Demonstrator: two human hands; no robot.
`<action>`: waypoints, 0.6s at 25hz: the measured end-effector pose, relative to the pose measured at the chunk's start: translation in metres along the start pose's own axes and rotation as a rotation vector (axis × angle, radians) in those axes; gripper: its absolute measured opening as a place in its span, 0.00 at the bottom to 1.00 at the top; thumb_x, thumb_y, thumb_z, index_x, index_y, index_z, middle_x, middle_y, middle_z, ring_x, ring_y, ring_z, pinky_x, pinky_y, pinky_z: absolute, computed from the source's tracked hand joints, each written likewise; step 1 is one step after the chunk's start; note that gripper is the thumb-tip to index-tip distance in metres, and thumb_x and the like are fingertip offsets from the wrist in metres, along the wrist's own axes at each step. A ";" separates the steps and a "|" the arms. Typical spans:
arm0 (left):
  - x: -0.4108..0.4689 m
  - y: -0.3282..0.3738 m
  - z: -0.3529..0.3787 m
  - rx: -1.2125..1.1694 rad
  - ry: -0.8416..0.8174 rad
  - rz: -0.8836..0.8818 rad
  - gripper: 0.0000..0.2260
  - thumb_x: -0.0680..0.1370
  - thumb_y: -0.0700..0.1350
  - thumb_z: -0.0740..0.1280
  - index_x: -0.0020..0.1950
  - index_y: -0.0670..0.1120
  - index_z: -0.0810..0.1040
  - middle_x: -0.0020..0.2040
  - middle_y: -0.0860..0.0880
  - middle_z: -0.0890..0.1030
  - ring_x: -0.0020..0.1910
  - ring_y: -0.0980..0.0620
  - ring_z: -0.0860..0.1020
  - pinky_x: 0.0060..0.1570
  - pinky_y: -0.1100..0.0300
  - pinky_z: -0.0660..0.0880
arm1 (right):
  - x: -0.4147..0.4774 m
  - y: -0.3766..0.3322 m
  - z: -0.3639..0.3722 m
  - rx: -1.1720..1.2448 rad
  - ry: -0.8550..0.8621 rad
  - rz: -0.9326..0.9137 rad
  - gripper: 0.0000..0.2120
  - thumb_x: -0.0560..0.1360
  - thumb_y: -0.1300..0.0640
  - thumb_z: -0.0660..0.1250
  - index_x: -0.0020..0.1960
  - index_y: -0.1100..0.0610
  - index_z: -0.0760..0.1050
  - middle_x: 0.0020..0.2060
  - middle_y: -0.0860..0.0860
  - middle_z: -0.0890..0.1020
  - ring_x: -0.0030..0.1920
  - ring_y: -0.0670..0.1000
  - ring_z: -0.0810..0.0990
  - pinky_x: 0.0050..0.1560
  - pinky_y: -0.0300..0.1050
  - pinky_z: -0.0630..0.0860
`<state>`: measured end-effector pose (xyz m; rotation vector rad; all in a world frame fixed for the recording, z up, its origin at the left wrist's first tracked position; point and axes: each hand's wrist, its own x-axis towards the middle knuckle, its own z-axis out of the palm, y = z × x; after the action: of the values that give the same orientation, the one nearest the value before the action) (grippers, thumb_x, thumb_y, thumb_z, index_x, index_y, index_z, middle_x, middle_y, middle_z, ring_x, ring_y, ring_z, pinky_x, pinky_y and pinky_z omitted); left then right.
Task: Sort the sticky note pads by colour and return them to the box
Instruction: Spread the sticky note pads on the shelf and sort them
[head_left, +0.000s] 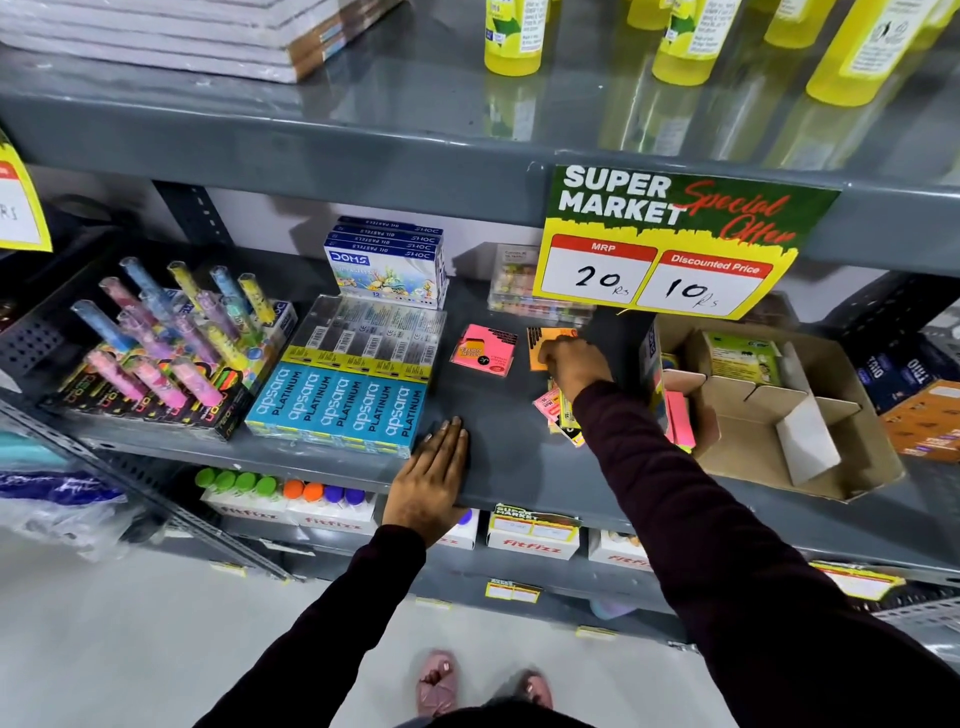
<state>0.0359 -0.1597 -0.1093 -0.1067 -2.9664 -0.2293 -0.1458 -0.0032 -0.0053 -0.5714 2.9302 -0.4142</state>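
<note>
A pink sticky note pad (483, 349) lies flat on the grey shelf (498, 457). To its right, my right hand (574, 364) grips an orange pad (537, 345) that rests on the shelf. A small heap of pink and yellow pads (558, 415) sits under my right forearm, partly hidden. The open cardboard box (769, 415) with dividers stands at the right; pink pads (680, 418) stand in its left compartment and a green pack (743, 358) at its back. My left hand (431, 483) lies flat on the shelf's front edge, holding nothing.
Blue pencil boxes (337, 405) and a crayon box stack (387, 265) stand left of the pads, with a rack of colourful tubes (171, 332) farther left. A price sign (670, 244) hangs from the shelf above. Yellow bottles (511, 36) stand on the top shelf.
</note>
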 end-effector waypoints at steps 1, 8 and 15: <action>0.000 0.000 0.000 0.001 0.000 0.003 0.30 0.69 0.48 0.58 0.69 0.35 0.65 0.68 0.37 0.72 0.66 0.41 0.71 0.70 0.54 0.53 | 0.003 0.002 -0.004 0.063 0.016 0.041 0.13 0.74 0.64 0.61 0.53 0.56 0.81 0.57 0.59 0.82 0.58 0.60 0.80 0.58 0.46 0.75; 0.000 -0.001 0.002 -0.009 0.030 0.015 0.31 0.69 0.50 0.59 0.69 0.35 0.66 0.67 0.37 0.72 0.65 0.40 0.72 0.70 0.55 0.53 | -0.013 0.039 -0.050 -0.032 -0.426 0.072 0.30 0.68 0.61 0.76 0.67 0.64 0.71 0.65 0.59 0.76 0.65 0.59 0.74 0.66 0.49 0.72; 0.000 0.000 -0.001 -0.016 0.028 -0.007 0.31 0.68 0.50 0.59 0.67 0.33 0.71 0.67 0.36 0.72 0.64 0.40 0.73 0.70 0.56 0.52 | -0.032 0.039 -0.046 -0.199 -0.290 0.004 0.34 0.67 0.59 0.77 0.70 0.59 0.68 0.68 0.58 0.73 0.67 0.59 0.72 0.65 0.47 0.70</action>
<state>0.0360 -0.1597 -0.1087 -0.0938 -2.9381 -0.2540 -0.1381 0.0554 0.0297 -0.5936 2.7061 -0.0329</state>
